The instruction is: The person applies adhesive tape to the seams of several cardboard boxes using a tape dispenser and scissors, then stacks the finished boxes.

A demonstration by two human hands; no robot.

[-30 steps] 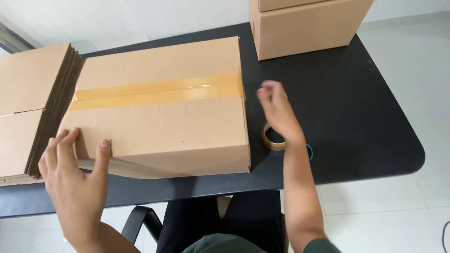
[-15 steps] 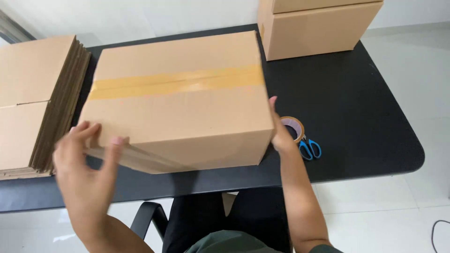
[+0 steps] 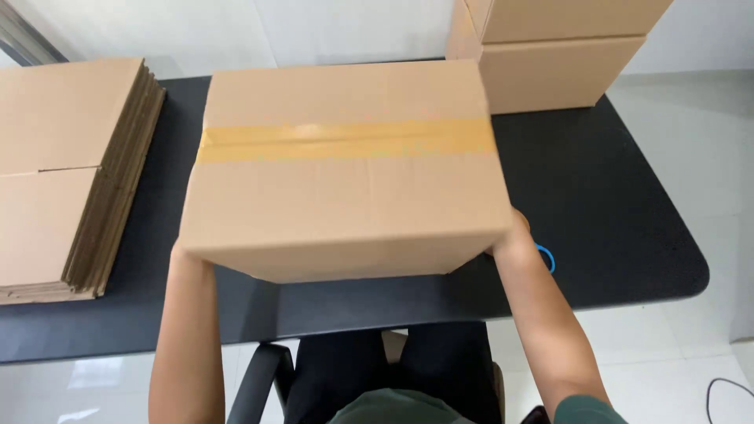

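The taped box (image 3: 345,169) sits between the two hands and looks raised off the black counter (image 3: 620,196), its near bottom edge tipped up toward the camera, though whether any corner touches the counter cannot be made out. The left hand (image 3: 182,253) is under the box's near left corner and the right hand (image 3: 510,235) is pressed to its near right corner; almost all of both hands is hidden behind cardboard, so only the wrists and forearms show. The fingers themselves are out of sight, and whether they curl under the bottom or lie flat against the side walls cannot be told; it seems that both hands bear on the box, since nothing else is seen carrying it. To handle a box of this kind well, the judgement is that pressure should be even on both sides, with the palms low at the corners so the bottom cannot sag, and the box kept level so the strip of brown tape (image 3: 345,140) along the top seam is not strained. A stack of flat cardboard sheets (image 3: 63,165) lies close on the left and two stacked boxes (image 3: 550,55) stand at the far right of the counter, so any turn needs room on both sides. A blue scissor handle (image 3: 546,257) peeps out just beside the right wrist, below the box's corner.
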